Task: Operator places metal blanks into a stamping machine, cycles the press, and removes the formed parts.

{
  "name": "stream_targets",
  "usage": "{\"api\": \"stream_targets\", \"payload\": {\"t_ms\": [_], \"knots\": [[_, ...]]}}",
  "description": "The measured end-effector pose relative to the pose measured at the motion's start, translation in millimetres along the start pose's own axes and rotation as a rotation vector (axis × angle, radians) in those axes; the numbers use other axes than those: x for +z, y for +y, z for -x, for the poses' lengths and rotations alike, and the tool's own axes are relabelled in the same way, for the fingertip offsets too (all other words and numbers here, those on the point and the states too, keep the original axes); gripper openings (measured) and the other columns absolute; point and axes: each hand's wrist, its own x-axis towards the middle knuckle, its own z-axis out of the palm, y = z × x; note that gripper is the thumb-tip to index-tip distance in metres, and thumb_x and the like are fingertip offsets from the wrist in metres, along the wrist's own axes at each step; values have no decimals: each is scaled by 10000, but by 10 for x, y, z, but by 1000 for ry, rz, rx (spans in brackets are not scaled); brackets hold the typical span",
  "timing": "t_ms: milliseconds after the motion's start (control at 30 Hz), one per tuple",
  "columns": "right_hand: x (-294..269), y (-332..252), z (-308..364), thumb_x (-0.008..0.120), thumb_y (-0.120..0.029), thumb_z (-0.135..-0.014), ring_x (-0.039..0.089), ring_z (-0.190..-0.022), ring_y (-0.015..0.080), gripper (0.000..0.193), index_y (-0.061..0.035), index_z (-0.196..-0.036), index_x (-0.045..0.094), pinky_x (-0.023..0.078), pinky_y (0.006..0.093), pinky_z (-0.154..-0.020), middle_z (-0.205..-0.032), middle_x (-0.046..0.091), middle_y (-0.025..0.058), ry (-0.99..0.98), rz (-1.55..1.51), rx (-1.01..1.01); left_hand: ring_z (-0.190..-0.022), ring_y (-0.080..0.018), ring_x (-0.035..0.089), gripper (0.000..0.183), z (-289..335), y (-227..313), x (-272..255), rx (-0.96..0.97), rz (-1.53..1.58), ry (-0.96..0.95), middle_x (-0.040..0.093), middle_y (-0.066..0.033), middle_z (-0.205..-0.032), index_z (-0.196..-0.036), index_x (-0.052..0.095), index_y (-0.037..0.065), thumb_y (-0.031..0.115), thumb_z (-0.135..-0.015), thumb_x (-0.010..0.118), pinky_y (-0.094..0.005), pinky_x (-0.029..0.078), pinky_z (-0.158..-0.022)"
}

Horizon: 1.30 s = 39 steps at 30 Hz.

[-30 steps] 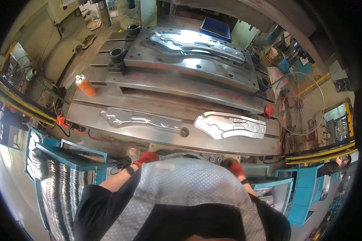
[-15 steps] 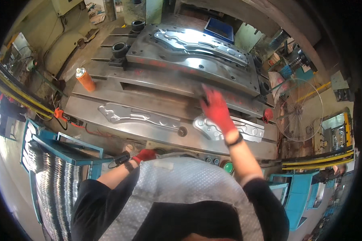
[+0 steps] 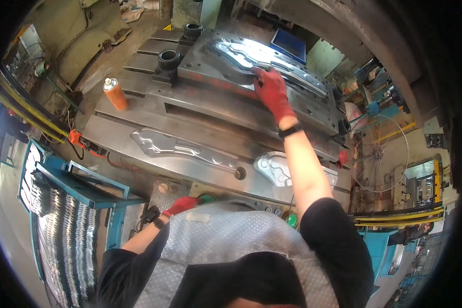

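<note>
My right hand (image 3: 273, 95), in a red glove with dark fingertips, reaches to the far die block. Its bent fingers and thumb are at the near edge of a shiny stamped metal part (image 3: 241, 54) lying on the die (image 3: 203, 64). My left hand (image 3: 182, 205), also red-gloved, rests low beside a green button (image 3: 206, 198) at the press front; its fingers are too small and partly hidden to read. Two more stamped metal parts lie on the near ledge: a long one (image 3: 164, 143) at left, and another (image 3: 274, 167) partly under my right forearm.
An orange spray can (image 3: 116, 95) stands on the bed at left. Guide bushings (image 3: 168, 60) rise beside the die. Blue racks (image 3: 87, 187) with stacked metal parts (image 3: 69, 231) stand lower left. A fan (image 3: 377, 159) is at right; a blue tray (image 3: 289, 45) lies behind the die.
My right hand has moved forward from over the near ledge to the part on the die. The left hand stays by the panel. The view has shifted slightly.
</note>
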Motion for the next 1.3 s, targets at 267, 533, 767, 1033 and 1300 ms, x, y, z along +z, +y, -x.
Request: {"api": "stream_targets", "payload": {"t_ms": [267, 533, 767, 1033, 1300], "knots": [[-502, -429, 2118, 666, -212, -790, 601, -768, 349, 203, -40, -886, 617, 457, 400, -654, -821, 617, 191, -320, -373, 459, -971, -327, 606, 307, -114, -255, 94, -39, 92, -91, 637, -178, -1023, -1081, 631, 104, 265, -826, 571, -389, 485, -826], [-634, 211, 4388, 547, -320, -821, 604, -995, 323, 328, -54, -986, 646, 483, 416, -831, -1040, 637, 178, -1119, 9, 744, -978, -318, 617, 363, -276, -430, 256, 84, 63, -34, 649, -172, -1029, -1079, 648, 74, 152, -726, 667, -375, 489, -846], [-176, 435, 5123, 534, -296, -816, 609, -1009, 314, 285, -102, -974, 669, 498, 406, -838, -1050, 647, 157, -822, 69, 834, -979, -315, 619, 373, -392, -493, 345, 91, 76, -86, 650, -172, -1028, -1074, 651, 69, 149, -711, 677, -375, 489, -846], [-120, 353, 5374, 525, -248, -821, 636, -860, 354, 219, -77, -926, 612, 508, 461, -734, -899, 656, 179, -640, -57, 835, -979, -312, 621, 384, -354, -770, 572, 72, 111, -38, 652, -173, -1027, -1068, 654, 63, 144, -694, 688, -375, 489, -846], [113, 338, 5591, 493, -157, -818, 647, -792, 352, 168, -44, -915, 571, 518, 455, -675, -840, 654, 183, -708, 73, 799, -979, -308, 622, 395, -408, -1111, 902, 98, 189, 8, 654, -173, -1026, -1061, 657, 57, 140, -677, 699, -374, 489, -845]]}}
